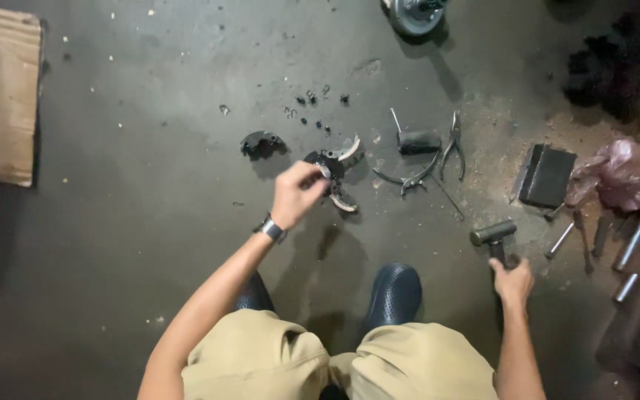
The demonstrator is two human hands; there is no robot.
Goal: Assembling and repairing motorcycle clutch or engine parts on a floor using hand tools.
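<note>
I squat over a dark concrete floor. My left hand (296,194), a watch on its wrist, pinches a round dark metal assembly with curved silver shoes (337,167) that lies on the floor. My right hand (512,283) grips the handle of a small hammer (493,234) whose dark head rests on the floor ahead of it. A separate black curved part (261,143) lies left of the assembly.
Two pairs of pliers (451,146) and a small black cylinder (418,141) lie beyond the assembly, with several tiny clips (307,100) scattered farther out. A black block (547,175), metal sockets (631,244) and a pink bag (616,172) sit right. Cardboard (5,95) lies far left.
</note>
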